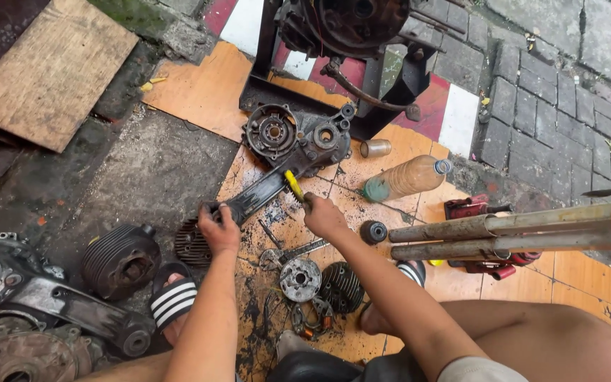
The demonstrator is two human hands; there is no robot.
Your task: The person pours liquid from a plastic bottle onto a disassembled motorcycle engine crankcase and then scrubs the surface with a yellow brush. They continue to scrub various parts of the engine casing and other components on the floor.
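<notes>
At the centre of the frame the left hand point(218, 228) clamps the engine casing point(288, 152) steady while the right hand point(322, 215), fingers closed, scrubs with a yellow brush point(294, 185).

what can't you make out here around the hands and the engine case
- Head view: the end of the engine case under the left hand is covered by that hand.
- The handle of the yellow brush is hidden inside the right hand.
- The engine on the stand is cut off by the top edge.
- The small parts by the round metal disc are too small to identify.
</notes>
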